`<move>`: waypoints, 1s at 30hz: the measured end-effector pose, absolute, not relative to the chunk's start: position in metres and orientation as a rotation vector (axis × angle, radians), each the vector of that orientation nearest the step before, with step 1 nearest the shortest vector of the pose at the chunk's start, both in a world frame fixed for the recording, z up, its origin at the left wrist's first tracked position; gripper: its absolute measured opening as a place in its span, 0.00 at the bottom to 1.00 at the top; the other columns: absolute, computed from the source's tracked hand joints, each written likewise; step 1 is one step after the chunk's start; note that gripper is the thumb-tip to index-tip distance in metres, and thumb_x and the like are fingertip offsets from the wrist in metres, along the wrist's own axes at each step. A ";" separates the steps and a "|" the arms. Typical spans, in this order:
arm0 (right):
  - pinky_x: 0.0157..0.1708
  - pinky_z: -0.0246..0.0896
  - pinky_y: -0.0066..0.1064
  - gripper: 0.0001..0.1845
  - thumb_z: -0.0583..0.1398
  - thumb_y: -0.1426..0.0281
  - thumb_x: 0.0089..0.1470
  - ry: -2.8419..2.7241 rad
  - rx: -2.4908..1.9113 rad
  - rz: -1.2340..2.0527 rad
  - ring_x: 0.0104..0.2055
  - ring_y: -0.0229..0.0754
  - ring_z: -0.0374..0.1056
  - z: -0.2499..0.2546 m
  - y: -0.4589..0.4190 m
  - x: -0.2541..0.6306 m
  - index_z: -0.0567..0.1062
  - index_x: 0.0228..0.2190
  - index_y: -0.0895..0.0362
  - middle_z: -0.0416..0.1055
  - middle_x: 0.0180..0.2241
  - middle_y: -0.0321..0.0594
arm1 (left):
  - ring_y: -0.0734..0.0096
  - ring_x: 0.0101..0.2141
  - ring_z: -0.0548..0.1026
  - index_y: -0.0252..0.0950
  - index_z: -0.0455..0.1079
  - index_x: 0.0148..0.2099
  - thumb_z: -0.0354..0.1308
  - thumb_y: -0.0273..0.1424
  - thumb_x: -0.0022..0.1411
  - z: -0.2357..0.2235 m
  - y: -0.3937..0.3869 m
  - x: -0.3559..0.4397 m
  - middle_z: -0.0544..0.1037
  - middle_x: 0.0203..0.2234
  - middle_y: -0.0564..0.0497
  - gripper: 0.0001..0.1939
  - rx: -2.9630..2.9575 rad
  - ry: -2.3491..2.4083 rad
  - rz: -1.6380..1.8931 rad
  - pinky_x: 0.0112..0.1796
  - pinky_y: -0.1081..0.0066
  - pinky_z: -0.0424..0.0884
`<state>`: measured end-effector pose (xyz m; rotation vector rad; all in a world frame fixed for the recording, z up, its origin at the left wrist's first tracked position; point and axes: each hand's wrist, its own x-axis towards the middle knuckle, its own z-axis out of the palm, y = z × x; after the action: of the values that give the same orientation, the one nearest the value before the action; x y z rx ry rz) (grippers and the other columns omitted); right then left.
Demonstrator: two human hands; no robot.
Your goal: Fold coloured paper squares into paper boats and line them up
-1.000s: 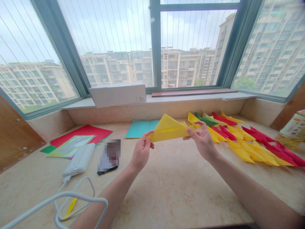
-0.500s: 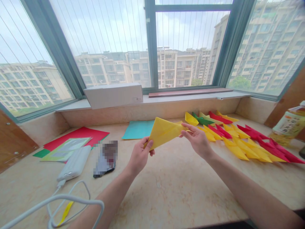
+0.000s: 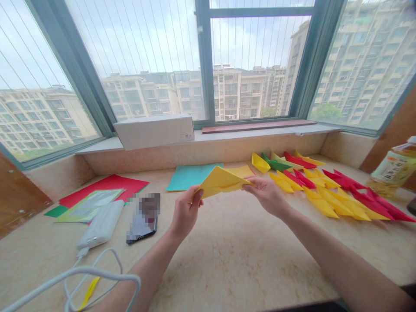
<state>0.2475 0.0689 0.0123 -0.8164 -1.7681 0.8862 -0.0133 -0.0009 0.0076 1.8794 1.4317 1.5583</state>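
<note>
A folded piece of yellow paper (image 3: 221, 181) is held in the air above the counter, its top coming to a point. My left hand (image 3: 188, 208) pinches its left corner between thumb and fingers. At the opposite corner, my right hand (image 3: 264, 194) grips it the same way. Behind it on the counter lie light blue paper sheets (image 3: 188, 177) and a yellow sheet (image 3: 242, 170), partly covered by the held paper. To the right of my right hand stand several folded paper boats, among them yellow boats (image 3: 325, 201) and red boats (image 3: 378, 203).
On the left are red paper (image 3: 110, 186), a clear-fronted packet (image 3: 89, 206), a white power bank (image 3: 100, 225) with a cable (image 3: 81, 269), and a phone (image 3: 143, 221). A white box (image 3: 154, 132) rests on the window ledge. A bottle (image 3: 394, 167) stands far right.
Both hands have tilted the yellow paper so that its broad face looks narrower and a fold shows along its lower side. The left hand has shifted slightly left.
</note>
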 end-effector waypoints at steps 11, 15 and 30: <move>0.32 0.67 0.35 0.25 0.59 0.49 0.57 -1.715 -0.872 0.975 0.28 0.45 0.76 0.015 0.067 0.248 0.80 0.27 0.58 0.79 0.26 0.43 | 0.74 0.26 0.77 0.40 0.65 0.52 0.60 0.42 0.63 0.013 0.009 -0.011 0.75 0.38 0.52 0.19 1.412 1.050 1.837 0.29 0.70 0.75; 0.34 0.67 0.35 0.27 0.59 0.47 0.56 -1.705 -0.855 1.075 0.26 0.44 0.76 0.014 0.068 0.244 0.80 0.26 0.59 0.79 0.25 0.43 | 0.73 0.24 0.77 0.37 0.68 0.44 0.65 0.39 0.60 0.016 0.007 -0.012 0.77 0.31 0.53 0.15 1.293 0.956 1.888 0.27 0.72 0.74; 0.29 0.66 0.33 0.23 0.60 0.50 0.57 -1.588 -0.786 1.051 0.25 0.41 0.73 0.009 0.068 0.241 0.79 0.29 0.58 0.78 0.27 0.41 | 0.80 0.24 0.72 0.35 0.81 0.38 0.74 0.37 0.46 0.020 0.005 -0.006 0.82 0.28 0.50 0.17 0.994 0.904 1.916 0.28 0.77 0.68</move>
<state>0.2413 0.0680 0.0088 -0.7857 -1.5876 1.0507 -0.0063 0.0048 0.0203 0.9940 0.9036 1.9162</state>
